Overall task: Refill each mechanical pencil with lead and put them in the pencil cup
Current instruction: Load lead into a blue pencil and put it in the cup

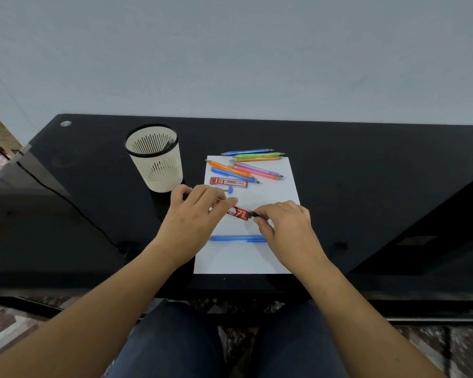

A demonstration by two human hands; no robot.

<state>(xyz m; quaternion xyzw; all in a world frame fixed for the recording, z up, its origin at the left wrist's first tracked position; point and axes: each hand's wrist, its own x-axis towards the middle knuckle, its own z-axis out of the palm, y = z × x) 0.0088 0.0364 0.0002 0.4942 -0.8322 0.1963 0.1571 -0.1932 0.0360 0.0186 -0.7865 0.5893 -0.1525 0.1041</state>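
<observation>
Here I see the left hand [194,214] curled round a red flat plastic lead case [239,213], the right hand [287,225] pinching its dark end, both over a white paper sheet [243,257] on the glossy black worktop [366,186]. A blue mechanical pencil [235,238] lies nearer me on the sheet. The cream slotted pencil cup [159,167] stands to the left, with coloured mechanical pencils [246,167] beyond.

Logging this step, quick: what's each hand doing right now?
Left hand: grips the red lead case.
Right hand: pinches the black tip of that case.
</observation>
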